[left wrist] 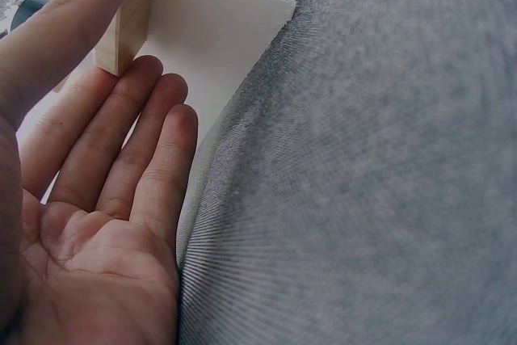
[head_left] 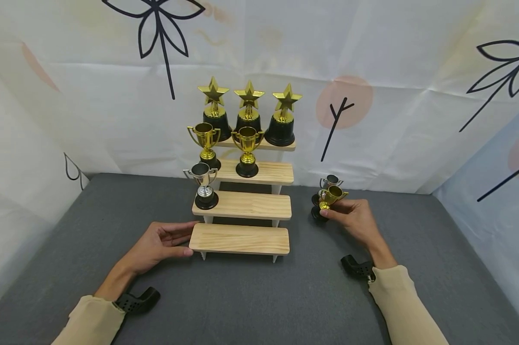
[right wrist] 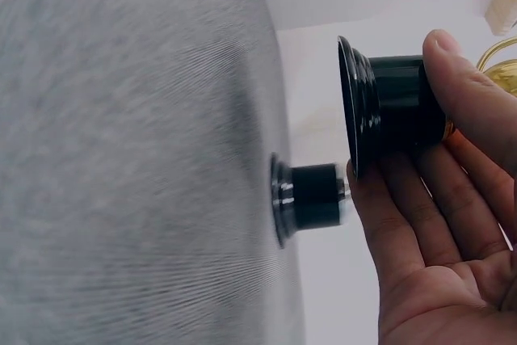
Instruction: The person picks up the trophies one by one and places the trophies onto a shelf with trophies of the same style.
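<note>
My right hand (head_left: 355,219) pinches a small gold trophy cup (head_left: 334,192) by its lower part, thumb on one side and fingers on the other. In the right wrist view its black base (right wrist: 400,98) hangs apart from the grey cloth. Just behind it a silver trophy cup (head_left: 332,180) stands on the cloth, partly hidden. At the left end of a four-step wooden display stand (head_left: 239,238), my left hand (head_left: 157,247) touches the lowest step with nearly straight fingers and thumb. The left wrist view shows the fingertips (left wrist: 148,68) against the step's wooden edge.
Three gold star trophies (head_left: 249,98) stand on the top step. Below are two gold cups (head_left: 247,140), then one silver cup (head_left: 203,179) at the left of the second-lowest step. A patterned white cloth backdrop (head_left: 397,139) hangs behind the grey table (head_left: 319,297).
</note>
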`<state>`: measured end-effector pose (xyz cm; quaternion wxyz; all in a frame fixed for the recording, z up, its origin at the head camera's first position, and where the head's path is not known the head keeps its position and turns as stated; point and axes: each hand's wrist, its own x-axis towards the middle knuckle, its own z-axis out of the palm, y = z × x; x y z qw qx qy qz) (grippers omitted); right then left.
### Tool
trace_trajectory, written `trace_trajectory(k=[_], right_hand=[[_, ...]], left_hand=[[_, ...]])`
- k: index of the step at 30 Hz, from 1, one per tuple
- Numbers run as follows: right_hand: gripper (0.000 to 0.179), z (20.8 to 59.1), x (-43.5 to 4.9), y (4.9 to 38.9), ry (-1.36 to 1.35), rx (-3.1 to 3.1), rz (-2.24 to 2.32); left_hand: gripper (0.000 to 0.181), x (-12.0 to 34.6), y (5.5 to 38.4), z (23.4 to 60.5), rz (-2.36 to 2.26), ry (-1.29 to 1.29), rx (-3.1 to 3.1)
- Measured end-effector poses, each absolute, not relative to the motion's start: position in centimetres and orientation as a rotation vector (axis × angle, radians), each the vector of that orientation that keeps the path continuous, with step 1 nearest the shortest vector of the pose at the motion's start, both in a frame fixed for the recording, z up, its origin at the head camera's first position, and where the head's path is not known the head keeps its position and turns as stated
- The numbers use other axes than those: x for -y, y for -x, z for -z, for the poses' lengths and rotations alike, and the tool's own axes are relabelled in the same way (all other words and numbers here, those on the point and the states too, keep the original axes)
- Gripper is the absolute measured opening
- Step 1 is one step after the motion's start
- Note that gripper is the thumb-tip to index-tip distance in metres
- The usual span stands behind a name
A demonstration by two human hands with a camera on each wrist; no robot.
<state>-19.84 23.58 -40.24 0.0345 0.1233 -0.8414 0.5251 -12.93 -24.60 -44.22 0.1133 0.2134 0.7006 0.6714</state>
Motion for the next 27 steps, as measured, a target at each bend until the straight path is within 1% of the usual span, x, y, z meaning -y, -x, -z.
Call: trace_trajectory(k=[22,27], right_hand=[[0.033,36.8,-22.5,18.4,-0.513,2.472,-1.690],[0.034,36.2,-22.4,18.2,-0.503,2.455,-1.705]], left_hand=[[0.067,24.6,13.0,44.1,-1.968,-0.628,-2.061],[0.067,24.6,13.0,44.1,-1.971,-0.638,-2.056]])
